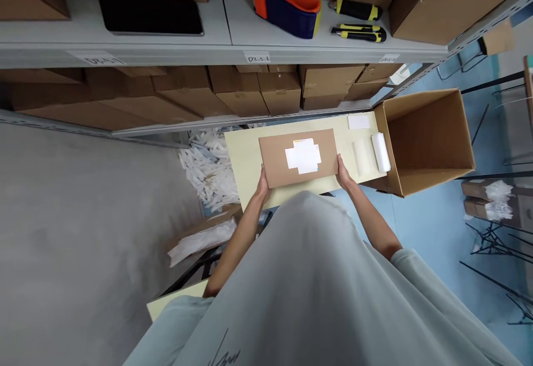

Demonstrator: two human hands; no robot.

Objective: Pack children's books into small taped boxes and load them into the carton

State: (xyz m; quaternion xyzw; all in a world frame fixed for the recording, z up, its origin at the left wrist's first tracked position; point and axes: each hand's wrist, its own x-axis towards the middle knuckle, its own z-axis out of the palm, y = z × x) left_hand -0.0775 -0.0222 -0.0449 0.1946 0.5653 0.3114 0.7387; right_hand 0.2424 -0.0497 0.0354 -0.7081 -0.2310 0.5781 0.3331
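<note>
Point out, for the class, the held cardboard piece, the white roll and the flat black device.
Held cardboard piece [273, 159]: head view, bare face left of centre.
White roll [381, 153]: head view, middle of its curved side.
Flat black device [151, 14]: head view, middle of its dark face.

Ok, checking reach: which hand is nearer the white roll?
Right. The right hand is left of the roll; the left hand is farther left, at the far end of the box.

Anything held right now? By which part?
A flat cardboard box, by its two short ends: left hand at the near left corner, right hand on the right end.
</note>
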